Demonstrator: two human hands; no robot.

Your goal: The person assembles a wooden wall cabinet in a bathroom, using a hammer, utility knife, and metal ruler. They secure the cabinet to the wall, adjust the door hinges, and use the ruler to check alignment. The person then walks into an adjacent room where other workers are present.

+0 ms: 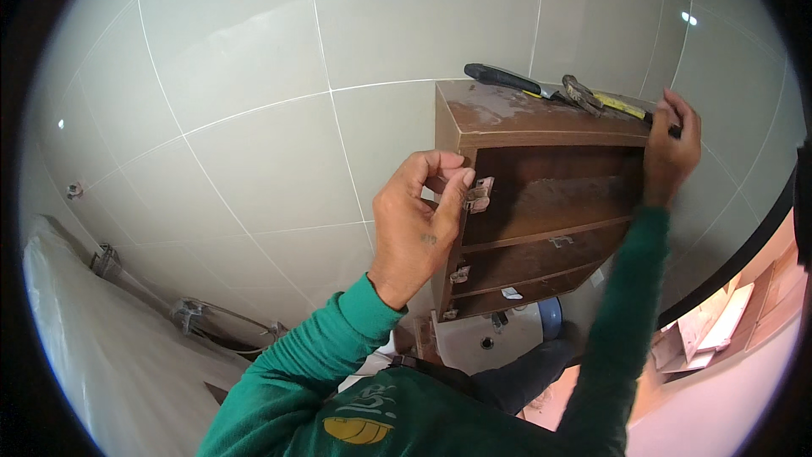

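A brown wooden wall cabinet (pixel 541 137) with an open front hangs before me on the tiled wall. My left hand (pixel 414 224) is closed in a pinch at its front left edge, beside the upper metal hinge (pixel 480 195); whatever lies between thumb and fingertips is too small to make out. Over the top right corner reaches my right hand (pixel 674 148), its fingers curled round the dark end of a yellow-handled hammer (pixel 624 107). The hammer's head rests on the cabinet top, against a black-handled tool (pixel 499 76) whose far end is partly hidden.
Two shelves divide the dusty cabinet, with lower hinges (pixel 459 274) along its left side. Below are a white washbasin (pixel 448 347) and a blue round container (pixel 550 318). Plastic sheeting (pixel 93 330) hangs at left near a wall-mounted tap (pixel 190 313). Boards (pixel 719 322) lie at right.
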